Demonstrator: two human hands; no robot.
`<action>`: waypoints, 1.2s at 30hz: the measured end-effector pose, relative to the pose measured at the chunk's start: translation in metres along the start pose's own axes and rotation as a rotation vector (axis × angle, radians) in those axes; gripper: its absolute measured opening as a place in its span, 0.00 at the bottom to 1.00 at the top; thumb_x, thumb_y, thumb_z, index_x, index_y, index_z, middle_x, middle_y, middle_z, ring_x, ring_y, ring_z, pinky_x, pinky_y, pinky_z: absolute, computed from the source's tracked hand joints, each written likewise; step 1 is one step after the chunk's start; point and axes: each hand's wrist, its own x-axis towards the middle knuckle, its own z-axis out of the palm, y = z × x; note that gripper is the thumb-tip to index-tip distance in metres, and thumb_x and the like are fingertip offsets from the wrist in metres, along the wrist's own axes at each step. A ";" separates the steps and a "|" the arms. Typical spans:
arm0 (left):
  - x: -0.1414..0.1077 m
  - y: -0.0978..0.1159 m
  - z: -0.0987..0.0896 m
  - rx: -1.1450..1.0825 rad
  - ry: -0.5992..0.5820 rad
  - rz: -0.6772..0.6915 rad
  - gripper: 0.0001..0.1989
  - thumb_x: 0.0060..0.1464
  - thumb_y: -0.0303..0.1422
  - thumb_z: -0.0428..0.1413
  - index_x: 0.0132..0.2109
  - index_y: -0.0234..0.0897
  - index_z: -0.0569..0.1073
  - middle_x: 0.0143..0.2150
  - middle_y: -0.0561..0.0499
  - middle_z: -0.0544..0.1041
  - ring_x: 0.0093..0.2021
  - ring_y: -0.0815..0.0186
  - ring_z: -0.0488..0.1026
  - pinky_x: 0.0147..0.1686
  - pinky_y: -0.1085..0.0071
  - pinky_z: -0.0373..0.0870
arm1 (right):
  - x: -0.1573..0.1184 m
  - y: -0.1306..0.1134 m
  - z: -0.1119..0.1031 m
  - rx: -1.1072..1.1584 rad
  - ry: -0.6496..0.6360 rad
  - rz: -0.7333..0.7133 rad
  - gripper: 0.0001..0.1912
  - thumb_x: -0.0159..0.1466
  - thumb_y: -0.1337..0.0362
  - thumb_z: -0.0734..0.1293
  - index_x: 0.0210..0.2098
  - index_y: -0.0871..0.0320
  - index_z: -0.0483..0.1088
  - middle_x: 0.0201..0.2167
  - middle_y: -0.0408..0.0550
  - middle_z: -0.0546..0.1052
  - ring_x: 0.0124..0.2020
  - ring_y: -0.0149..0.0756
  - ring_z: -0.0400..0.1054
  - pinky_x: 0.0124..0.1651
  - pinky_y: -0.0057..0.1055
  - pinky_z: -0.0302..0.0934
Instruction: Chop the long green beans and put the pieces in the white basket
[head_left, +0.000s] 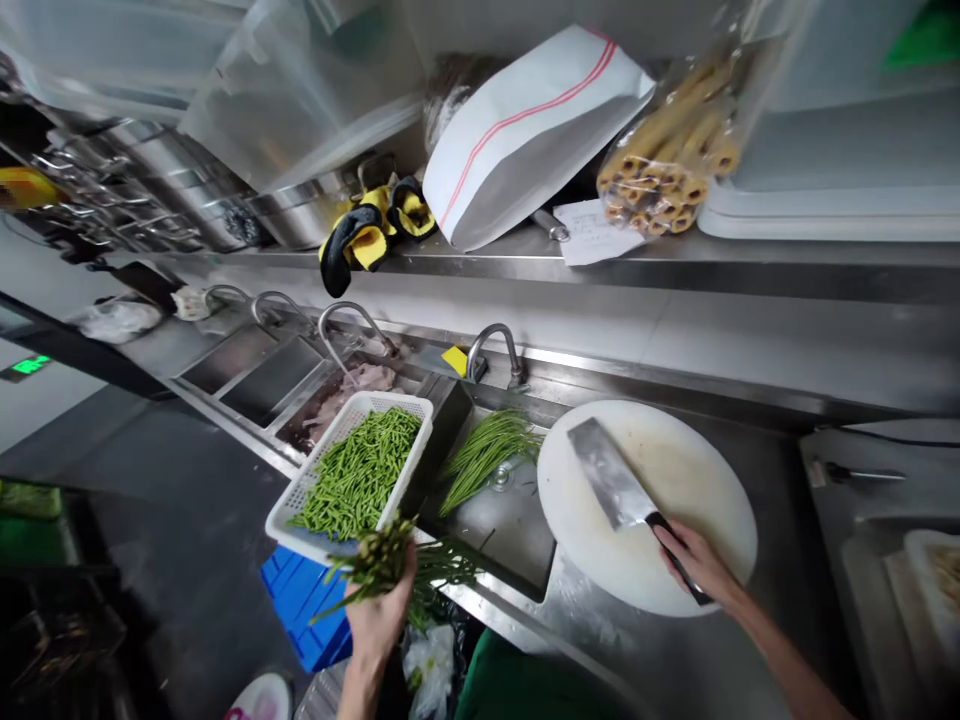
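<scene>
Left hand point(379, 620) fingers clenched on a bunch of cut green beans point(379, 562) by the white slotted basket point(296, 505), already heaped; right hand point(694, 565) grips the steel cleaver point(611, 487) on the bare round white board point(697, 470); uncut long beans point(487, 450) wait in the sink point(510, 530).

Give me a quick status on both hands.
Left hand gripping cut beans beside white basket. Right hand holding cleaver flat on cutting board. Nothing blocking.
</scene>
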 end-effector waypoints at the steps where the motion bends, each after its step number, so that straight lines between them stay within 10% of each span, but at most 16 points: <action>1: 0.007 0.007 0.017 -0.009 -0.077 0.031 0.11 0.49 0.39 0.61 0.39 0.40 0.76 0.40 0.47 0.81 0.43 0.53 0.79 0.49 0.55 0.76 | -0.013 0.010 -0.012 -0.036 0.071 0.008 0.24 0.56 0.37 0.63 0.27 0.52 0.63 0.12 0.33 0.63 0.08 0.28 0.54 0.11 0.27 0.51; 7: 0.021 0.083 0.195 0.000 -0.636 0.284 0.15 0.40 0.24 0.63 0.38 0.36 0.72 0.34 0.46 0.77 0.42 0.52 0.78 0.48 0.60 0.71 | -0.067 0.033 -0.051 -0.615 0.489 0.001 0.23 0.65 0.48 0.55 0.46 0.56 0.70 0.25 0.50 0.78 0.27 0.48 0.75 0.33 0.39 0.66; 11: -0.014 0.131 0.321 -0.075 -0.760 0.336 0.03 0.53 0.23 0.56 0.35 0.35 0.69 0.35 0.41 0.75 0.51 0.48 0.75 0.54 0.55 0.65 | -0.085 0.034 -0.055 -0.866 0.518 0.105 0.25 0.69 0.54 0.51 0.50 0.62 0.70 0.36 0.61 0.82 0.38 0.55 0.78 0.39 0.41 0.65; 14: -0.041 0.142 0.374 -0.105 -0.824 0.330 0.03 0.60 0.27 0.52 0.37 0.33 0.70 0.40 0.37 0.74 0.57 0.46 0.70 0.58 0.53 0.61 | -0.096 0.035 -0.051 -0.897 0.527 0.191 0.25 0.71 0.56 0.50 0.52 0.64 0.69 0.36 0.61 0.82 0.39 0.53 0.79 0.38 0.39 0.64; 25: -0.028 0.104 0.372 0.679 -0.912 0.747 0.59 0.42 0.57 0.64 0.72 0.36 0.46 0.63 0.33 0.64 0.60 0.41 0.63 0.61 0.44 0.55 | -0.088 0.013 -0.014 -0.906 0.390 0.228 0.22 0.73 0.60 0.51 0.60 0.63 0.63 0.47 0.60 0.80 0.43 0.48 0.78 0.41 0.36 0.65; 31: -0.012 0.092 0.361 0.343 -0.861 0.691 0.20 0.66 0.43 0.47 0.59 0.43 0.69 0.56 0.45 0.72 0.53 0.58 0.70 0.55 0.61 0.65 | -0.085 0.030 -0.025 -0.931 0.464 0.196 0.23 0.71 0.59 0.52 0.58 0.62 0.66 0.43 0.59 0.81 0.39 0.47 0.78 0.39 0.35 0.65; 36: -0.004 0.089 0.378 0.220 -0.861 0.587 0.07 0.62 0.30 0.53 0.42 0.39 0.76 0.46 0.46 0.76 0.46 0.61 0.72 0.50 0.65 0.69 | -0.083 0.023 -0.010 -0.891 0.374 0.172 0.22 0.71 0.59 0.52 0.58 0.59 0.65 0.43 0.56 0.82 0.41 0.46 0.78 0.38 0.33 0.63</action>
